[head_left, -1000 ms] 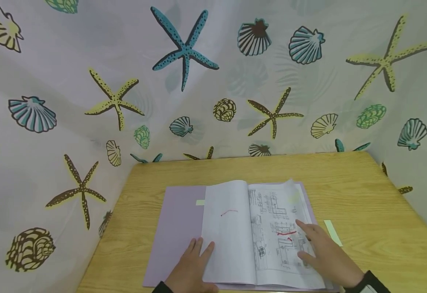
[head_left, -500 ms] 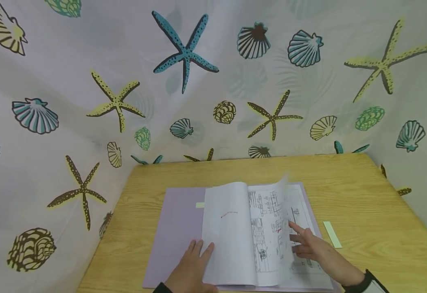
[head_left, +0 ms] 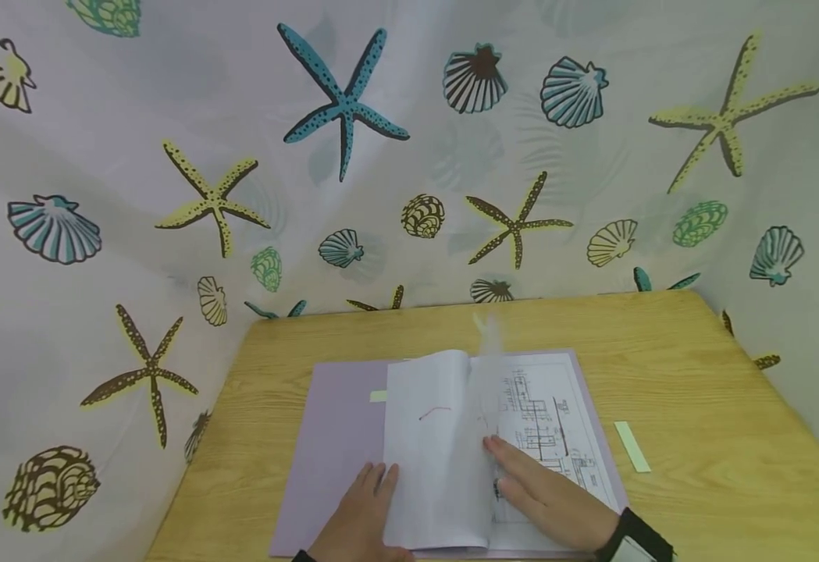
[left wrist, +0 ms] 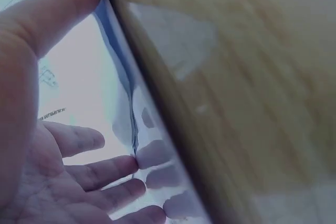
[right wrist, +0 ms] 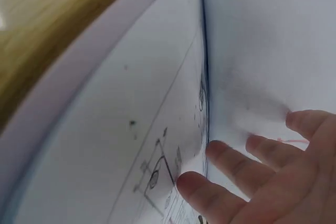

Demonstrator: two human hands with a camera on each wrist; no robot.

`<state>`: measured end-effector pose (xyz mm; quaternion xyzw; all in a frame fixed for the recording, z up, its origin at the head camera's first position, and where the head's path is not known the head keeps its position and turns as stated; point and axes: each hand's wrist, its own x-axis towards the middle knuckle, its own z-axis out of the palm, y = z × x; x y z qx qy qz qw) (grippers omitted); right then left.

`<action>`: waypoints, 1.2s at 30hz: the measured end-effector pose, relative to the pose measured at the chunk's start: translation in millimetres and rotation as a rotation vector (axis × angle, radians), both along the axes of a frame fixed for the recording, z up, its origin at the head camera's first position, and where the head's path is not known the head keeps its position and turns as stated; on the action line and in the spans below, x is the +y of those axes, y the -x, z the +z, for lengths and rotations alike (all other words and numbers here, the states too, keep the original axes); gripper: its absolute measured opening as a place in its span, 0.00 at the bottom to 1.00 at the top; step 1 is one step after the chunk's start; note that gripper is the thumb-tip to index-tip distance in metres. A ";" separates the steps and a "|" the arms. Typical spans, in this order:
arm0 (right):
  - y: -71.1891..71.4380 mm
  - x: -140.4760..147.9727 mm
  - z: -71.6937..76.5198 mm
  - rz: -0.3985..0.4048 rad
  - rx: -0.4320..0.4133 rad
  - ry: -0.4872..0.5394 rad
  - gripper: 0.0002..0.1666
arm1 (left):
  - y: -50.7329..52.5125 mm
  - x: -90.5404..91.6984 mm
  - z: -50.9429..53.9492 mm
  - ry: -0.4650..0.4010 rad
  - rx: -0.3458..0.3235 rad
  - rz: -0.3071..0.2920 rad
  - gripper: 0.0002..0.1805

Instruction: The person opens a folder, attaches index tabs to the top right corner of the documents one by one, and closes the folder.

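A lilac folder point(head_left: 335, 437) lies spread on the table, holding a stack of paper sheets. One turning sheet point(head_left: 481, 382) stands nearly upright at the middle, blurred. To its right is a page of black line drawings point(head_left: 550, 414); the blank left page point(head_left: 423, 460) bears a thin red mark. My right hand point(head_left: 557, 499) touches the turning sheet with extended fingers, and the right wrist view shows its fingertips point(right wrist: 299, 121) against the white paper. My left hand point(head_left: 356, 519) rests at the left page's lower edge, over the folder, fingers point(left wrist: 110, 171) loosely straight.
A pale green paper strip point(head_left: 632, 446) lies on the wooden table point(head_left: 718, 406) right of the folder. A similar green tab point(head_left: 378, 396) is on the folder's left cover. A curtain point(head_left: 409, 156) printed with starfish and shells rises behind the table.
My right hand has moved left, carrying the red-marked drawing sheet up and over toward the middle. Another drawing page is now exposed beneath. The left hand has stayed in place on the folder.
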<state>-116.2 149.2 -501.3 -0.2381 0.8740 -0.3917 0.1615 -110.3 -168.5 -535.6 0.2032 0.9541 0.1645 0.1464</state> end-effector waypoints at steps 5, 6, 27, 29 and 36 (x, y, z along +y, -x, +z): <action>2.6 -10.1 -4.0 0.042 0.058 -0.055 0.31 | 2.5 -9.9 -1.9 -0.139 -0.042 0.057 0.74; 3.3 -11.9 -4.6 0.043 0.060 -0.060 0.31 | 2.8 -12.2 -1.7 -0.179 -0.041 0.073 0.76; 2.9 -36.6 -31.6 0.053 0.419 -0.212 0.32 | -0.8 -16.9 6.5 -0.163 0.061 0.142 0.59; 2.7 -38.4 -33.6 0.047 0.416 -0.229 0.33 | -1.0 -15.9 8.1 -0.144 0.088 0.131 0.58; 1.2 -44.8 -30.0 0.033 0.376 -0.260 0.34 | -2.2 -13.1 13.7 -0.144 0.144 0.111 0.51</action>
